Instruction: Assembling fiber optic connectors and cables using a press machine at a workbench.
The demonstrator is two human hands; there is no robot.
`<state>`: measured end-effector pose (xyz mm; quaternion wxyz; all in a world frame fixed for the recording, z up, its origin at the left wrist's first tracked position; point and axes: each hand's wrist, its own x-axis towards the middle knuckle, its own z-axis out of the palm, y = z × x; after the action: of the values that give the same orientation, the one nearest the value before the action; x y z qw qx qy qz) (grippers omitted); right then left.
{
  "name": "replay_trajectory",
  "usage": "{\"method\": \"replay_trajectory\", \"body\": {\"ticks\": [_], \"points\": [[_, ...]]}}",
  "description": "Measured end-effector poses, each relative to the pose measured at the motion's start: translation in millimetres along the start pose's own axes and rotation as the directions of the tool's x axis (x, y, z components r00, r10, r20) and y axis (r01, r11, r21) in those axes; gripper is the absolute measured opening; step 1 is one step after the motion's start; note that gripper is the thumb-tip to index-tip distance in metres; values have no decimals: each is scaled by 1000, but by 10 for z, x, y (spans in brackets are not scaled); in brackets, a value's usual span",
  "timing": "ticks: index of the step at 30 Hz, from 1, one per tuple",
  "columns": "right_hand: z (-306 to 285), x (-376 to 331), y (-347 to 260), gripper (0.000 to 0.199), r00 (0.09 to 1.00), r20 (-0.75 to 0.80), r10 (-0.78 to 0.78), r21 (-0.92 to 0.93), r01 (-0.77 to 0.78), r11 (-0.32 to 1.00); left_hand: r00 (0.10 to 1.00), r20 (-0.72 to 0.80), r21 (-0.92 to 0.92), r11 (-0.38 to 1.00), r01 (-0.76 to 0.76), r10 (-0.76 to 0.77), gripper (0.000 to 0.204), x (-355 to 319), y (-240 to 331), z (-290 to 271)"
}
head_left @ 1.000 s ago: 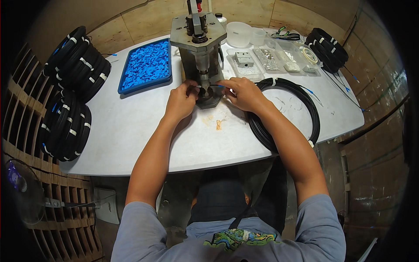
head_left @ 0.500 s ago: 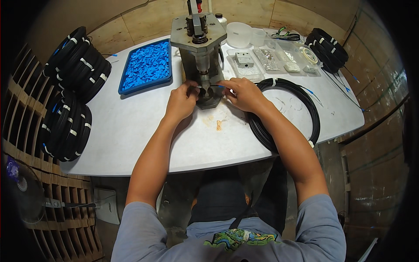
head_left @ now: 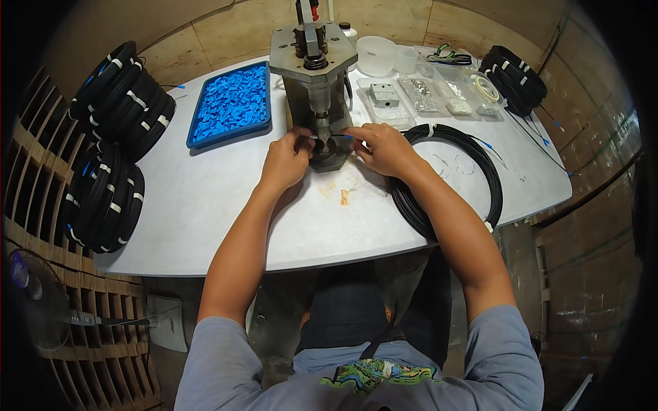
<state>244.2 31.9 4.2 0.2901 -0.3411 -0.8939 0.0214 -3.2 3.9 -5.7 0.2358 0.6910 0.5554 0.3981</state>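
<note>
A grey metal bench press (head_left: 296, 92) stands at the back middle of the table, its ram (head_left: 321, 127) over the base. At the left side of the ram is my left hand (head_left: 286, 159), its fingers pinched together on something small that I cannot make out. My right hand (head_left: 382, 148) is on the other side, thumb and forefinger closed on a thin black cable with a blue part (head_left: 348, 135) that reaches in toward the ram. What lies under the ram is mostly hidden. Beside my right forearm lies a coil of black cable (head_left: 495, 181).
A blue tray (head_left: 194, 144) of small blue pieces lies left of the press. Tied black cable coils (head_left: 103, 198) are stacked at the left edge, more (head_left: 510, 79) at the far right. Clear plastic boxes (head_left: 419, 96) with small parts and a round tub (head_left: 375, 55) stand at the back right.
Both hands stay in almost the same place beside the ram. The ram's lower end appears slightly lower than before.
</note>
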Motion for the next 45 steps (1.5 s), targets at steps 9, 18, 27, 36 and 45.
{"method": "replay_trajectory", "body": {"ticks": [9,18,27,36,45], "points": [[-16,2,-8,45,1000,14,13,3,-13,1000,1000,10,26,1000,12,-12,31,2,5,-5],[-23,2,-18,45,1000,24,17,18,-17,1000,1000,-6,36,999,4,-3,30,10,-34,9],[-48,7,-37,38,998,41,40,9,-40,999,999,-35,18,1000,1,0,28,-15,21,7],[-54,7,-45,38,998,50,49,-4,-49,999,999,-26,51,999,-19,21,29,-21,33,2],[-51,8,-39,38,998,50,47,-6,-47,999,1000,-6,56,998,0,0,33,-21,43,-10]]}}
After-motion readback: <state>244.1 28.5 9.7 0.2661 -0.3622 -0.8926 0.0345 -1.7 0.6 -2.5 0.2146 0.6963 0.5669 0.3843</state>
